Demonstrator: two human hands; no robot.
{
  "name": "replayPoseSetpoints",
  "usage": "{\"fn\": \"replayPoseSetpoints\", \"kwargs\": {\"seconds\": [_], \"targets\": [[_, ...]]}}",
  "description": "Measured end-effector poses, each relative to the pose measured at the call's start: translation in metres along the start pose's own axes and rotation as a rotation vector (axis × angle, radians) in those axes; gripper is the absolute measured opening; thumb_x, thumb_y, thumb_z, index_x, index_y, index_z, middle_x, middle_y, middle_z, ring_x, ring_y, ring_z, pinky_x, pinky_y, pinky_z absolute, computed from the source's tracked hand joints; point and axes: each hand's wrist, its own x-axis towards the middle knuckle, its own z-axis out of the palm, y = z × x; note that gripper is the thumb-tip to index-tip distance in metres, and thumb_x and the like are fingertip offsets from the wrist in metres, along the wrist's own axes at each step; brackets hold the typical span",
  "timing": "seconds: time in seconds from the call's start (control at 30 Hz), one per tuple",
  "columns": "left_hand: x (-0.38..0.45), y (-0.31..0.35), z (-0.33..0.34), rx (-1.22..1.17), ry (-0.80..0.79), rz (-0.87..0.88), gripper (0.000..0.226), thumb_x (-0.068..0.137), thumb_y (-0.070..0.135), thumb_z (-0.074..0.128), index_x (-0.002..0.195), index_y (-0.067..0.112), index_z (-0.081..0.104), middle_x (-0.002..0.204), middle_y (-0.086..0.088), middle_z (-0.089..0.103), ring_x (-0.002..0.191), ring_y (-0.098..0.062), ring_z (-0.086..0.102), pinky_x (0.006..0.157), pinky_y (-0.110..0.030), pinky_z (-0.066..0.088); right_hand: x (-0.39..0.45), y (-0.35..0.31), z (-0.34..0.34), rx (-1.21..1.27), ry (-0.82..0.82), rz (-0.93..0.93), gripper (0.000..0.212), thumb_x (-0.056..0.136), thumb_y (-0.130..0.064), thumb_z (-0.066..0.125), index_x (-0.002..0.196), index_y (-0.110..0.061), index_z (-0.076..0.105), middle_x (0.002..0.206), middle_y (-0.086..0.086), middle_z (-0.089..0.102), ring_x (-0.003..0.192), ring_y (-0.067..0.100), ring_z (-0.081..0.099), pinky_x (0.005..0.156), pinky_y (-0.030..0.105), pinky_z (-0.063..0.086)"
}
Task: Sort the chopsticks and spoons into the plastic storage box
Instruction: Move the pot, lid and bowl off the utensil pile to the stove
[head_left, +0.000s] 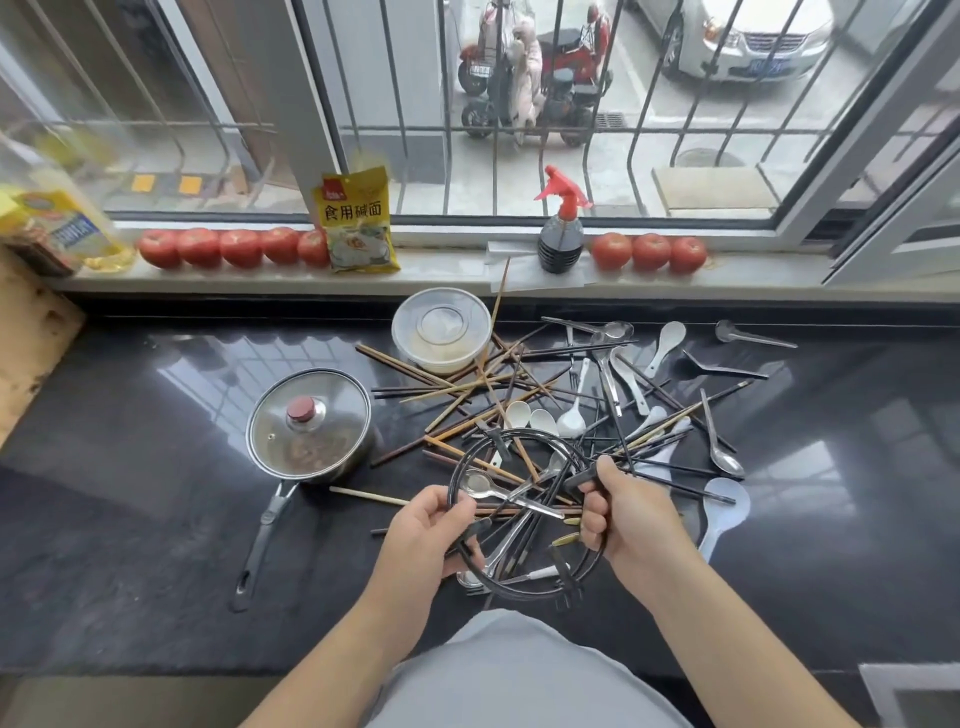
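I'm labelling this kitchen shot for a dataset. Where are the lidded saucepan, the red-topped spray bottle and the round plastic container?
lidded saucepan (309, 422), head view, on the glass lid just below the red knob.
red-topped spray bottle (560, 244), head view, on its dark ribbed body.
round plastic container (441, 328), head view, on the clear lid.

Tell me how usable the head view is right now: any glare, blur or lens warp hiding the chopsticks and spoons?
Head view: daylight from the window reflects as pale patches on the glossy black countertop, mostly beside the utensil pile, which stays sharp. Wide-angle warp bends the window frame; the oil bottle at far left is smeared. Left hand and right hand grip a black ring rack, clearly visible.
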Motion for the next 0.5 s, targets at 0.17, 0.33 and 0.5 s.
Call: {"fn": "replayPoseSetpoints", "kwargs": {"seconds": [0.17,0.33,0.5], "targets": [[0.002,0.002,-0.001,0.018,0.021,0.010,0.012,0.103,0.008,0.058,0.092,0.003,0.059,0.071,-0.006,0.053,0.064,-0.022,0.054,0.067,-0.040,0.057,-0.003,-0.003,-0.001,-0.430,0.081,-0.231,0.051,0.106,-0.044,0.038,0.079,-0.006,0.059,0.050,0.003,0.050,0.049,0.020,0.051,0.061,0.038,0.048],[0.001,0.011,-0.003,-0.041,0.037,0.025,0.018,0.102,0.007,0.055,0.086,0.008,0.062,0.070,-0.006,0.057,0.057,-0.023,0.053,0.062,-0.035,0.052,-0.010,-0.006,-0.005,-0.737,0.171,-0.504,0.044,0.102,-0.042,0.041,0.070,-0.011,0.044,0.065,0.019,0.054,0.057,0.020,0.050,0.060,0.036,0.040],[-0.002,0.017,-0.004,-0.022,0.012,0.063,0.015,0.103,0.003,0.051,0.093,0.006,0.061,0.073,0.002,0.066,0.059,-0.025,0.054,0.066,-0.036,0.051,-0.010,-0.004,-0.005,-0.608,0.117,-0.462,0.032,0.099,-0.042,0.051,0.088,-0.013,0.053,0.069,0.003,0.060,0.051,0.011,0.053,0.061,0.034,0.048]]}}
